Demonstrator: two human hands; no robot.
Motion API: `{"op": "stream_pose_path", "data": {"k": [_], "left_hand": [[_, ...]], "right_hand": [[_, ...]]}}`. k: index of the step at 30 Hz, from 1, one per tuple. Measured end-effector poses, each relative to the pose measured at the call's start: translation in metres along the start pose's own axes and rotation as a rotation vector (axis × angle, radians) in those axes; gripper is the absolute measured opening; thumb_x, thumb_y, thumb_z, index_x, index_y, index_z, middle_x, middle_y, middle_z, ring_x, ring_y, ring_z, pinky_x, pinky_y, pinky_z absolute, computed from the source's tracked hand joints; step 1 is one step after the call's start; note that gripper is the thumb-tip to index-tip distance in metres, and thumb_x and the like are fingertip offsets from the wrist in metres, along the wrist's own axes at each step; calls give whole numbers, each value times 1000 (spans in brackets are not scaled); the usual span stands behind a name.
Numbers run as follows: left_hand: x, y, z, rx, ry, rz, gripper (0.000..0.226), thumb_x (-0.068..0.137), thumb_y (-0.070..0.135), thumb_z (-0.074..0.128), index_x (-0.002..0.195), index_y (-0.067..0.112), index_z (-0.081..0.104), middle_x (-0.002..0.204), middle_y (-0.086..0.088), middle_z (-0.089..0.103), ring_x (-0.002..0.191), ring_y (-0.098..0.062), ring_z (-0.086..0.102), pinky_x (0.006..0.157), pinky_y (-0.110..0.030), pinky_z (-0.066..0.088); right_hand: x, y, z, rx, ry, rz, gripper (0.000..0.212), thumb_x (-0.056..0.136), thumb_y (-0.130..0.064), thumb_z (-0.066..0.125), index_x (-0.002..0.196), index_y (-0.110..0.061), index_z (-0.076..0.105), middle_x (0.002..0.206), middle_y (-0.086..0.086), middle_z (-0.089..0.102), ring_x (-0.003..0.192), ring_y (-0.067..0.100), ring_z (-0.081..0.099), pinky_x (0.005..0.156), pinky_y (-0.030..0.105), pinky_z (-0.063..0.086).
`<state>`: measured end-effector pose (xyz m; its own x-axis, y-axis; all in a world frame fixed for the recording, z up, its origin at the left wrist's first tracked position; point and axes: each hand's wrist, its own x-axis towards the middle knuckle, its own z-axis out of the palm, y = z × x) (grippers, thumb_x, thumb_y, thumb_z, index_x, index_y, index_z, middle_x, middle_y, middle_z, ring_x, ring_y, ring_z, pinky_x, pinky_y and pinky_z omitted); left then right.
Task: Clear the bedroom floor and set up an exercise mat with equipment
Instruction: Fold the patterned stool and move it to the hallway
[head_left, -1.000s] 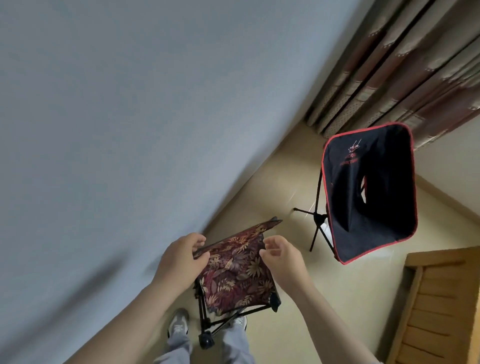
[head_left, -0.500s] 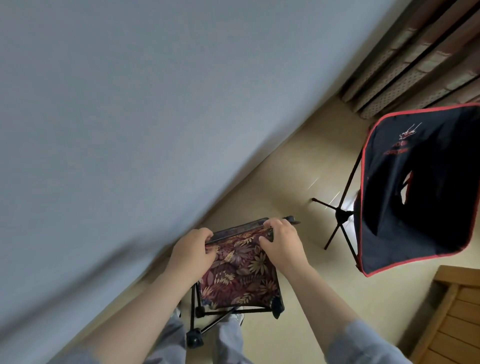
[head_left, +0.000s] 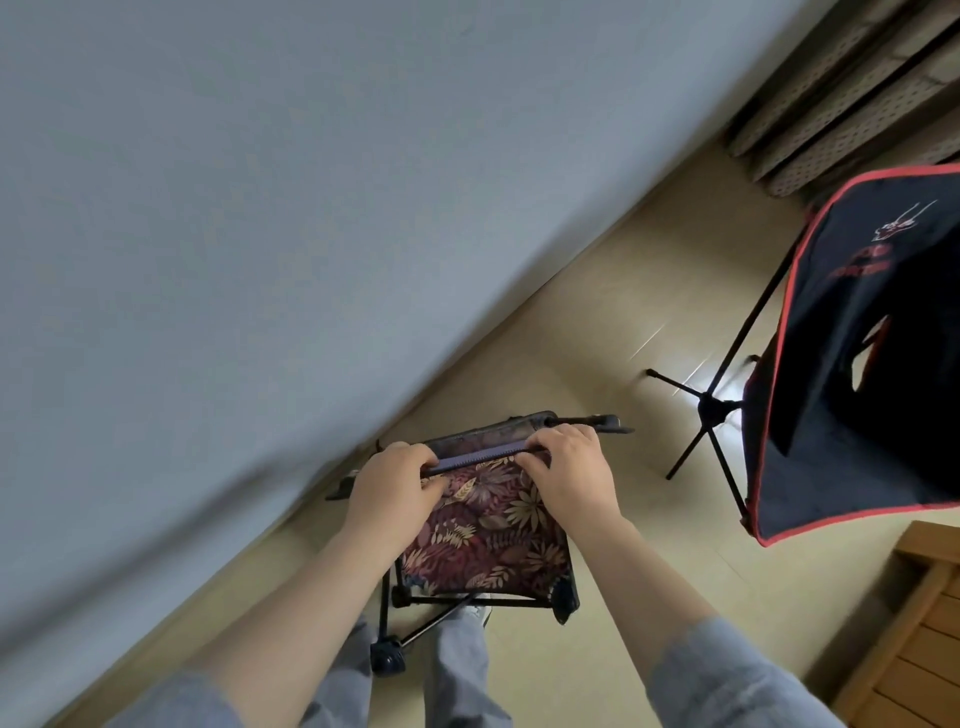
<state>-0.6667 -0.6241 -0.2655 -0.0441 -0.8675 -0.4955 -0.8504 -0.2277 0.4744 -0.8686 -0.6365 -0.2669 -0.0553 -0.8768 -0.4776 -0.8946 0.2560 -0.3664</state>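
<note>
The black fabric camp chair with red piping (head_left: 857, 364) stands on thin legs to the right, well apart. Close by the grey wall, in front of the person's legs, is the small folding chair of dark red leaf-print cloth on black rods (head_left: 488, 530). It looks light, with slack cloth and a stiff but jointed frame, so I'd hold the top edge. There the left hand (head_left: 389, 493) and right hand (head_left: 571, 478) grip, fingers curled over it.

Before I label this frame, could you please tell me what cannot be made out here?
All head view.
Black chair: right side cut off by frame edge.
Floral chair: top edge partly hidden by left hand and right hand.
Wooden furniture: mostly cut off at the corner.
</note>
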Motion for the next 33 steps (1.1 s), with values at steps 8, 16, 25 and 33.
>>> {"op": "stream_pose_path", "data": {"k": [8, 16, 25, 33], "left_hand": [[0, -4, 7, 70, -33, -1, 22, 92, 33, 58, 77, 18, 65, 80, 2, 55, 74, -16, 54, 64, -31, 40], [-50, 1, 6, 114, -128, 13, 22, 95, 31, 51, 79, 17, 56, 81, 3, 48, 73, -15, 47, 60, -28, 28], [-128, 15, -7, 34, -195, -5, 21, 94, 27, 53, 78, 15, 58, 86, -2, 58, 82, -22, 57, 72, -35, 42], [-192, 49, -60, -38, -81, 110, 21, 93, 27, 54, 74, 18, 56, 81, 3, 55, 80, -18, 55, 71, -35, 43]], "right_hand": [[0, -2, 4, 42, -54, 66, 22, 93, -34, 59, 97, -16, 72, 100, -1, 62, 107, 19, 46, 74, 31, 42], [-53, 6, 2, 46, -151, 117, 24, 94, -34, 58, 91, -15, 72, 99, -1, 63, 104, 18, 48, 74, 32, 44], [-139, 6, -28, 187, -212, 150, 26, 90, -27, 63, 69, -13, 63, 81, 2, 65, 84, 24, 59, 75, 33, 44], [-218, -13, -93, 263, -58, 49, 19, 90, -26, 64, 79, -12, 71, 74, -10, 57, 80, 14, 57, 71, 29, 44]]}}
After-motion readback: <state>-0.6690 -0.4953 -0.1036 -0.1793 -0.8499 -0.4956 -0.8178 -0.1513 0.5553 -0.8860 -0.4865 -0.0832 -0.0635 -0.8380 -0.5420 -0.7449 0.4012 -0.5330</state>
